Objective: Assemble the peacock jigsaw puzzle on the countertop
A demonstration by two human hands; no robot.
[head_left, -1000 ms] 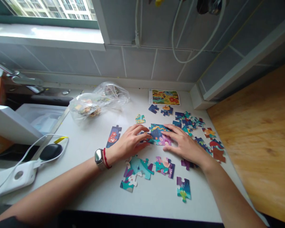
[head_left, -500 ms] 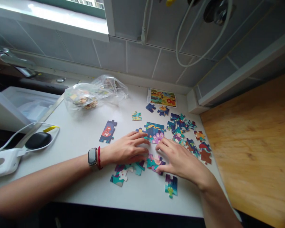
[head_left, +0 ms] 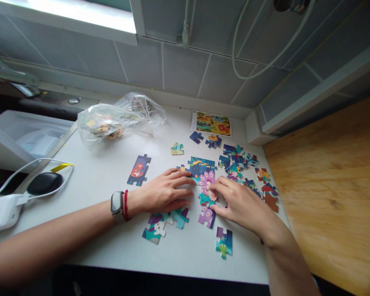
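My right hand point(head_left: 240, 201) has its thumb and fingertips on the right edge of a pink and teal puzzle piece point(head_left: 206, 198). This piece lies right below the joined blue puzzle section point(head_left: 202, 166); whether they interlock I cannot tell. A purple piece with round spots point(head_left: 206, 217) adjoins it below. My left hand point(head_left: 168, 192) lies flat, fingers stretched, its fingertips at the left edge of the joined section. Under its wrist side lie pieces with a white figure point(head_left: 156, 229). A piece with a green figure point(head_left: 224, 243) lies nearer the front edge.
Several loose puzzle pieces point(head_left: 234, 160) lie at the right. A red-figure piece point(head_left: 138, 169) is at the left, a yellow-striped one point(head_left: 176, 149) behind. Further back are a picture card point(head_left: 212, 123) and a clear plastic bag point(head_left: 111, 121). A power strip point(head_left: 3, 211) stands far left.
The pink and teal piece has moved up and slightly right, against the joined section, with my right hand's fingers on it. My left hand has stayed nearly still. The view has shifted slightly.
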